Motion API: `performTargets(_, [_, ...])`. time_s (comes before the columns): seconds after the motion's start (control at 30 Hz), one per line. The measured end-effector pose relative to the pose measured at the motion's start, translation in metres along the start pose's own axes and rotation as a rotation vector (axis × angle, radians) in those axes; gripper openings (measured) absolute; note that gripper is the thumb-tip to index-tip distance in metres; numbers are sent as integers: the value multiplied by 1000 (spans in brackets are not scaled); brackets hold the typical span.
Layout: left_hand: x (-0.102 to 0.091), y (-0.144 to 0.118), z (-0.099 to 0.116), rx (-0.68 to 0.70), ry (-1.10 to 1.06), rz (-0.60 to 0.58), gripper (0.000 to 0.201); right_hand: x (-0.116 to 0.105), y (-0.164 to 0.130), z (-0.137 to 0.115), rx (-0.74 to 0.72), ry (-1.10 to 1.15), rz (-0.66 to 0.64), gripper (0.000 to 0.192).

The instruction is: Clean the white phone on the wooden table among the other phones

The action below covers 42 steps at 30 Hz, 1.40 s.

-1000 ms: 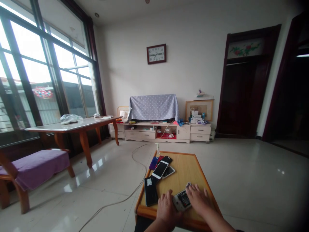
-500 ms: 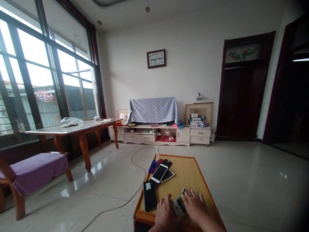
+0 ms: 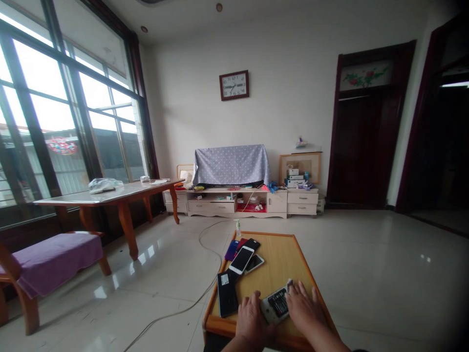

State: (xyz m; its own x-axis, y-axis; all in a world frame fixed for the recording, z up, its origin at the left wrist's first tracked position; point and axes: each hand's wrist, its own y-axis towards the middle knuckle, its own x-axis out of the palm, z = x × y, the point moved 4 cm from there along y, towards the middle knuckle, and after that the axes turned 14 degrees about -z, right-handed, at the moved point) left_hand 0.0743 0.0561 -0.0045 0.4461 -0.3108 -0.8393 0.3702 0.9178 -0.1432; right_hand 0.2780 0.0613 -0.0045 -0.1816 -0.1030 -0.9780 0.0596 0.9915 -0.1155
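home living room | wall clock (image 3: pixel 234 85) — purple-covered chair (image 3: pixel 60 256) — drawered cabinet (image 3: pixel 210 207)

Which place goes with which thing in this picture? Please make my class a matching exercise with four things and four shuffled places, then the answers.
1. Pale phone with exposed black battery
2. Black phone with square white label
3. Clear pump bottle with green top
4. Rectangular brown-framed clock

A. At the far left corner of the wooden table
B. High on the white wall
C. Between left hand and right hand
D. Lying flat, beyond and left of the left hand

Pairs: 1-C, 2-D, 3-A, 4-B
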Motion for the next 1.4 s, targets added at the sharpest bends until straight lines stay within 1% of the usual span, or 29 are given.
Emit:
performTargets(0.07, [0,-2,1,-8,4,7,89,7,-12,-11,-58,27,-16,59])
performTargets(0.17, [-1,-4,2,-22,-5,26,80,16,-35,-39,-259,97,-61,57])
performTargets(0.23, [-2,-5,2,-24,-9,38,76,19,-46,-48,-348,136,-68,56])
performTargets(0.3, [-3,-5,3,-17,-2,46,76,18,-48,-42,-340,159,-39,53])
performTargets(0.43, [-4,-5,4,1,29,55,72,7,-35,-13,-208,163,96,49])
performTargets(0.5, [-4,-5,6,8,47,44,70,2,-29,-8,-215,166,143,51])
performTargets(0.57, [-4,-6,7,9,57,44,68,4,-27,-11,-262,171,115,55])
performTargets(0.67, [-5,-6,8,5,45,52,67,17,-33,-26,-338,167,-12,60])
performTargets(0.73, [-5,-5,7,9,30,37,67,24,-41,-35,-408,167,-74,61])
performTargets(0.8, [-5,-4,6,13,23,24,68,26,-47,-36,-487,173,-100,59])
performTargets(0.83, [-5,-4,6,13,27,26,68,25,-47,-32,-509,179,-99,58])
performTargets(0.9, [-6,-4,7,14,48,33,67,20,-43,-18,-474,191,-57,57])
performTargets(1.0, [-6,-5,10,18,84,26,64,13,-30,6,-274,187,44,58])
performTargets(1.07, [-7,-5,11,12,93,22,61,13,-26,8,-192,167,60,62])
performTargets(1.1, [-7,-5,11,6,93,26,59,16,-27,2,-196,160,49,64])
performTargets(1.13, [-6,-4,11,3,91,29,58,19,-30,-6,-230,158,30,65])
performTargets(1.23, [-4,-2,8,10,75,30,56,27,-44,-35,-442,186,-52,62])
performTargets(1.27, [-4,-1,7,17,68,29,56,28,-47,-39,-493,203,-66,60])
performTargets(1.3, [-3,0,7,21,63,30,56,27,-49,-39,-508,218,-67,58])
performTargets(1.33, [-3,0,6,23,62,34,56,25,-48,-34,-480,229,-52,57])
performTargets(1.4, [-4,-1,7,25,66,36,59,19,-40,-14,-339,230,12,58])
